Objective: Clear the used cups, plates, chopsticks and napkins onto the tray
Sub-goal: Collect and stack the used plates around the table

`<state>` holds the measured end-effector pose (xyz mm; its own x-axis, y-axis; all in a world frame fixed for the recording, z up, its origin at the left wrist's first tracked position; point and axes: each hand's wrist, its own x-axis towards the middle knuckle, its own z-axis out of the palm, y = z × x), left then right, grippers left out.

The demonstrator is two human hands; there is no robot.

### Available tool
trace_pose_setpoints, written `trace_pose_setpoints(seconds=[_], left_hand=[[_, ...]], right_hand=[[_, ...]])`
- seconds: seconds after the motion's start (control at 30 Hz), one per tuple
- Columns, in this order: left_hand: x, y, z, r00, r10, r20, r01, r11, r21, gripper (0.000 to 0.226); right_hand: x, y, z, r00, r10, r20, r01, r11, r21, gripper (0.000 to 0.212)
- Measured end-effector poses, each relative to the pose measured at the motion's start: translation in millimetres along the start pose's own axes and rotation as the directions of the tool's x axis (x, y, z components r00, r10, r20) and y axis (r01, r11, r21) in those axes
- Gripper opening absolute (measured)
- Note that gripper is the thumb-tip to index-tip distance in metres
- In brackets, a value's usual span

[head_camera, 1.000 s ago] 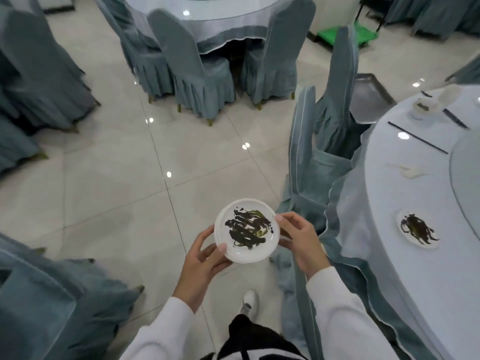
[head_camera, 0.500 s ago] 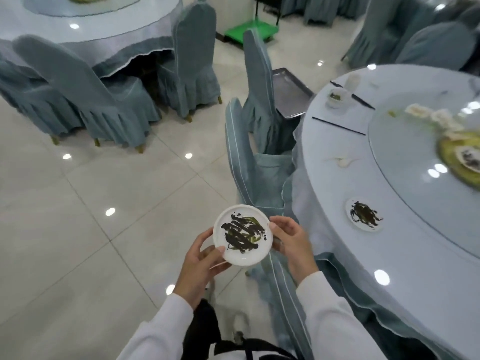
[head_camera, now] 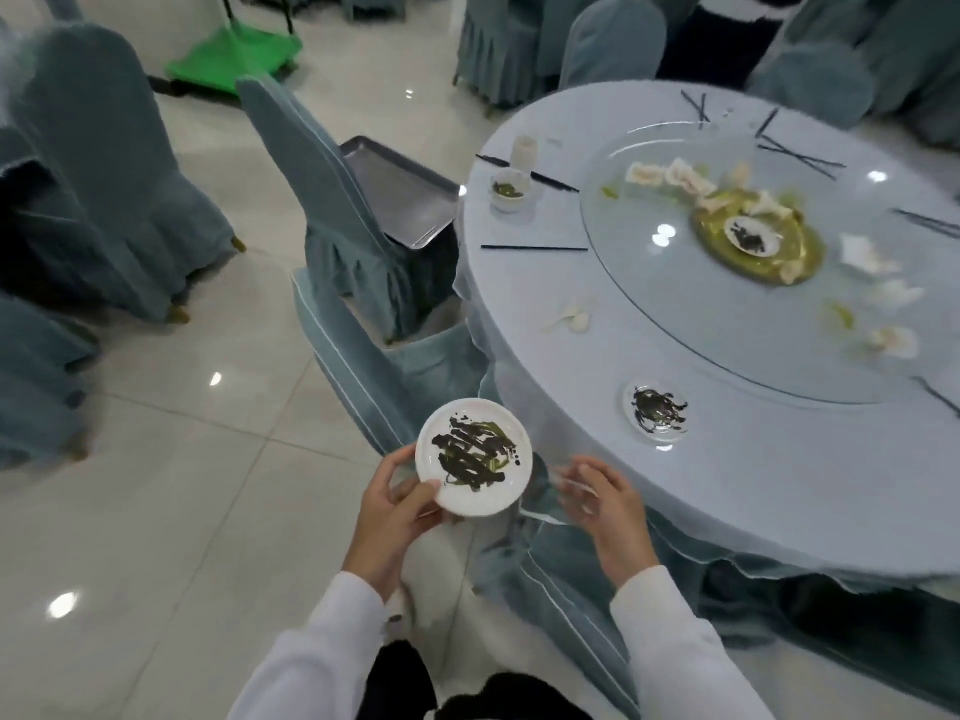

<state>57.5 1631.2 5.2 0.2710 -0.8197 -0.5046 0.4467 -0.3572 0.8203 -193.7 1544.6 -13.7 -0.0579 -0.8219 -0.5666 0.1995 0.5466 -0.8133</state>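
- Plate [head_camera: 474,456]: soiled with dark and green sauce, held over the floor in my left hand [head_camera: 397,517] alone. Thumb curls over the near rim, fingers [head_camera: 410,492] curl beneath. One-handed rim grip: in my judgement a tilt toward the far side could run sauce off the edge or let the plate slide out.
- Right hand [head_camera: 605,506]: just beside the plate on its right, not touching it, fingers loosely spread and holding nothing. It is blurred, so the exact finger pose is uncertain. It gives the plate no support at present.
- Chair [head_camera: 358,366]: directly ahead of my fingers, its back between me and the tray. Carrying the plate forward could knock the chair back and jar the grip.
- Tray [head_camera: 397,192]: well ahead and slightly left of my hands, on the seat of a further chair, apparently overhanging it toward the table. A plate set down near that edge could tip the tray, as I judge it.
- Second plate [head_camera: 657,407]: ahead and right of my right hand, near the table [head_camera: 779,485] edge, equally smeared. Reaching for it while the left hand carries alone risks a lapse on either plate.
- Chopsticks [head_camera: 534,247], bowl [head_camera: 510,189], napkin [head_camera: 574,317]: farther ahead on the cloth, well apart from my hands. A long lean over loose cloth could drag items.
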Motion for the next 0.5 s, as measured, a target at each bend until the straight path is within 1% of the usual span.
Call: trace_pose_setpoints(seconds=[0.13,0.23,0.5], left_hand=[[32,19,-14,0.999,-0.013,0.049,0.012,0.999,0.029,0.039],[44,21,-16,0.998,-0.024,0.062,0.023,0.999,0.028,0.042],[87,31,5,0.979,-0.098,0.178,0.091,0.995,0.048,0.044]], right_hand=[[3,2,7,0.994,-0.008,-0.106,0.014,0.998,0.063,0.014],[5,5,9,0.985,0.005,-0.17,0.015,0.993,0.114,0.014],[26,8,0,0.946,0.058,-0.318,0.04,0.955,0.292,0.012]])
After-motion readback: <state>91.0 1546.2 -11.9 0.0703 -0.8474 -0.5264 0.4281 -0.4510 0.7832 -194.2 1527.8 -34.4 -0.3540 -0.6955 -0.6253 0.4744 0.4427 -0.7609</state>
